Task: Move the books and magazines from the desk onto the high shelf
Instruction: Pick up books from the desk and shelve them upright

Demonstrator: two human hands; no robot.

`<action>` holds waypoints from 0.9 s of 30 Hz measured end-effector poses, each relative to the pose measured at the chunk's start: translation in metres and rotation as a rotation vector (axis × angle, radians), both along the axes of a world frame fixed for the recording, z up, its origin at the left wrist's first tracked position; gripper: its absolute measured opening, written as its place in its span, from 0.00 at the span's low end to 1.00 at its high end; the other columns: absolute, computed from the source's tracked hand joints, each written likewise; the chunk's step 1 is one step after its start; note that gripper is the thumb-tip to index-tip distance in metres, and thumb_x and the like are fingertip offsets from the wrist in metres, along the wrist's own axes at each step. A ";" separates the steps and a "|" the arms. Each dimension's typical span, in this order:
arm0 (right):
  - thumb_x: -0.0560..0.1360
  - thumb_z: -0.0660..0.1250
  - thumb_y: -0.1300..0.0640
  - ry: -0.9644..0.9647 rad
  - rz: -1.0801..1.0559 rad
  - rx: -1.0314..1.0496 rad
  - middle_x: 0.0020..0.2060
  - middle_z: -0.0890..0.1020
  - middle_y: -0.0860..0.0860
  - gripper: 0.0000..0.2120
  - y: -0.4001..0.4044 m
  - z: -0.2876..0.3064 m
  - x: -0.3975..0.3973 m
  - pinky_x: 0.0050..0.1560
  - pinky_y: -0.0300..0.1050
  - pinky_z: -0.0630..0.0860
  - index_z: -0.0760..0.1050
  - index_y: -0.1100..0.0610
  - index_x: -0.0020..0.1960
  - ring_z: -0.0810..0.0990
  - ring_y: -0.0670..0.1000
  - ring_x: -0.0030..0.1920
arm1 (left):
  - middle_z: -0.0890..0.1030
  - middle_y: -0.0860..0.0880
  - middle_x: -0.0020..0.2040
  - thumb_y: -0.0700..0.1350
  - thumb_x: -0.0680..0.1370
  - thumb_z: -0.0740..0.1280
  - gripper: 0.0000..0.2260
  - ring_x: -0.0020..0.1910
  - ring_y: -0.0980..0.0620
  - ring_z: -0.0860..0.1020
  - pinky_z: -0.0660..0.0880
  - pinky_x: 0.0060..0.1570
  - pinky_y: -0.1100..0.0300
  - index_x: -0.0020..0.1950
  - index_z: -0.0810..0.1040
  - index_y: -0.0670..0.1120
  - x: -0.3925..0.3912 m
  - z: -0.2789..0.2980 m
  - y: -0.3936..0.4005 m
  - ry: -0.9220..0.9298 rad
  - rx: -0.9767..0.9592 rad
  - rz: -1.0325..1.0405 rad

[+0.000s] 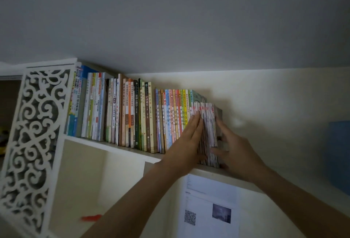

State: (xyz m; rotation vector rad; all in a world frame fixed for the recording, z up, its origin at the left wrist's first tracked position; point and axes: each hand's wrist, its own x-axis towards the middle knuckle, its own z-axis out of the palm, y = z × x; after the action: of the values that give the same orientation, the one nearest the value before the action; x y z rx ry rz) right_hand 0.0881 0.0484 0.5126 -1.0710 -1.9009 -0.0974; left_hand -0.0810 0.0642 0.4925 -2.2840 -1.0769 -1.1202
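Observation:
A stack of thin magazines point(209, 124) stands upright at the right end of a long row of books point(132, 112) on the high white shelf point(113, 145). My left hand point(186, 143) lies flat with fingers together against the stack's left face. My right hand point(233, 148) grips the stack's right side, thumb across the lower spines. The stack sits squeezed between both hands, its bottom at the shelf's front edge. The desk is out of view.
A white carved fretwork panel point(36, 133) closes the shelf's left end. The shelf to the right of the stack is bare, against a cream wall point(274, 105). A printed paper sheet point(210, 207) hangs below the shelf. The ceiling is close above the books.

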 end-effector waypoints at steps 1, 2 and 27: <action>0.72 0.72 0.59 -0.016 -0.018 0.007 0.63 0.78 0.45 0.43 0.002 -0.004 -0.001 0.58 0.37 0.74 0.50 0.38 0.76 0.78 0.47 0.60 | 0.31 0.53 0.76 0.40 0.76 0.70 0.45 0.75 0.57 0.32 0.53 0.76 0.57 0.78 0.37 0.46 0.000 -0.001 0.000 0.007 -0.005 0.019; 0.73 0.72 0.59 -0.036 -0.037 0.016 0.64 0.78 0.48 0.43 0.003 -0.006 -0.003 0.60 0.42 0.74 0.50 0.39 0.77 0.79 0.49 0.60 | 0.31 0.53 0.76 0.38 0.76 0.69 0.45 0.74 0.58 0.32 0.52 0.76 0.57 0.78 0.37 0.46 0.000 -0.001 0.001 0.011 -0.007 0.033; 0.68 0.66 0.31 -0.601 -0.474 0.198 0.77 0.57 0.46 0.46 0.047 0.120 -0.156 0.70 0.72 0.41 0.52 0.48 0.77 0.57 0.51 0.76 | 0.36 0.54 0.78 0.67 0.69 0.65 0.50 0.75 0.58 0.33 0.38 0.75 0.49 0.78 0.39 0.50 -0.172 0.026 0.080 -0.049 0.142 0.027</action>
State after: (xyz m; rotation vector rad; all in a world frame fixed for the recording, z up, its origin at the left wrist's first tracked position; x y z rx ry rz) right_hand -0.0675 0.0956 0.6322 -1.4398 -2.0438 -0.9479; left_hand -0.2528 0.1441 0.5184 -2.1371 -1.0095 -1.2071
